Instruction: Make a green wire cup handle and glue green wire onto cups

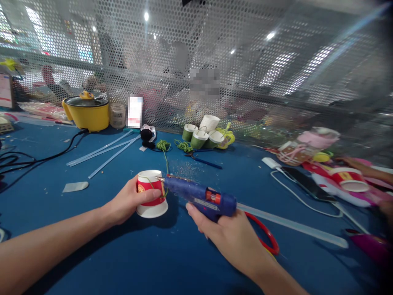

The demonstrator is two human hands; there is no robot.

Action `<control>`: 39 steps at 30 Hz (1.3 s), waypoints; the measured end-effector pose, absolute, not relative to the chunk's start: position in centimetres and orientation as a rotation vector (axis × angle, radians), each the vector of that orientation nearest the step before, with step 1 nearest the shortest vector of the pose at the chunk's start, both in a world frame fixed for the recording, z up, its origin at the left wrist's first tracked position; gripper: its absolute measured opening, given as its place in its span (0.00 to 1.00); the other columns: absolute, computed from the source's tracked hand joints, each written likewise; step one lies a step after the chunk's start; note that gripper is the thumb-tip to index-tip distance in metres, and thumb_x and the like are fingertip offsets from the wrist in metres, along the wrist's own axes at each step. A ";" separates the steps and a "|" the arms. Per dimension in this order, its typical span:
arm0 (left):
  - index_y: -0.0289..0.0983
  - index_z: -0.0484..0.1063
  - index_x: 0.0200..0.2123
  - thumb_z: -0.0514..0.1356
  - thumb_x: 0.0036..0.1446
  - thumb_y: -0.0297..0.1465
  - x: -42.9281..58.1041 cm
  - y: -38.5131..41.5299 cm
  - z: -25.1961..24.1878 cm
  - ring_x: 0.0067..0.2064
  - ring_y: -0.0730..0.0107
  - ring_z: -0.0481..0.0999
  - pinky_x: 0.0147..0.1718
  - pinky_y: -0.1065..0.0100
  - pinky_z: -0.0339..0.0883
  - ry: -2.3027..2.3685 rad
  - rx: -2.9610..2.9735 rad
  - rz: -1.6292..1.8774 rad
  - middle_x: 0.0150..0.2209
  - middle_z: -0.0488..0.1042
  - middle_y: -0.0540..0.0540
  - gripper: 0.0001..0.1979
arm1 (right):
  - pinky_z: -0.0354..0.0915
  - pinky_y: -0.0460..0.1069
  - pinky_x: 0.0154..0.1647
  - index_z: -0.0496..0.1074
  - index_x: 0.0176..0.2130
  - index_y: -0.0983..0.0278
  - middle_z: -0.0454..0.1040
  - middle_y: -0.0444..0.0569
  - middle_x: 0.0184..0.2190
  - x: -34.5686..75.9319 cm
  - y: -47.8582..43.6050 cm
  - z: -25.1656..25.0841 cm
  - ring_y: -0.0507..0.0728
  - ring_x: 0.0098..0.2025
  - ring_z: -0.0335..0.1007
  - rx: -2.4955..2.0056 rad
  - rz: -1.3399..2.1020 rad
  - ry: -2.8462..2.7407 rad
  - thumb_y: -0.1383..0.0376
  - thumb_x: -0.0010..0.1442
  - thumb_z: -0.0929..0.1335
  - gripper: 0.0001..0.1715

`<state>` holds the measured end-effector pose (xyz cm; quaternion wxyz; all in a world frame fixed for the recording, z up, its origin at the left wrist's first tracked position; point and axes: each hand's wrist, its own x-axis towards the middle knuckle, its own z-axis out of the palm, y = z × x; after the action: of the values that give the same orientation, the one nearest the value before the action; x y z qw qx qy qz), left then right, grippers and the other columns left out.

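Observation:
My left hand [136, 196] is wrapped round a red and white paper cup [152, 209], which is upside down just over the blue table. A green cord [166, 162] runs from the cup back to a small green bundle [163, 145]. In my right hand [229, 231] is a blue glue gun [196, 192], its metal nozzle at the upper side of the cup. A long clear glue stick [294, 225] sticks out of the gun's rear. Partly behind my right hand lies a red-handled tool [267, 233].
Green-wrapped cups [199, 139] and blue-handled pliers [205, 159] lie further back. Loose glue sticks [104, 151] and a yellow pot [90, 114] are on the left. At right are a phone [307, 182] with a white cable, another red cup [350, 179], and another person's arm [371, 170].

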<state>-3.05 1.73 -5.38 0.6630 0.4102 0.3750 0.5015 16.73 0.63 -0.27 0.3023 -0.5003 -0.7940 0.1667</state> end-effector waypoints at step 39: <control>0.33 0.67 0.41 0.65 0.41 0.35 -3.2 1.5 -5.2 0.34 0.64 0.73 0.36 0.64 0.66 0.725 0.944 1.120 0.34 0.74 0.42 0.23 | 0.62 0.45 0.17 0.69 0.25 0.65 0.66 0.42 0.13 17.2 1.4 -0.3 0.51 0.16 0.63 -1.454 0.738 -2.023 0.55 0.53 0.63 0.16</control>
<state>-3.21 1.55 -5.16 0.6844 0.4210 0.3237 0.4996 17.20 1.38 -0.31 0.2681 -0.5391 -0.7501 0.2736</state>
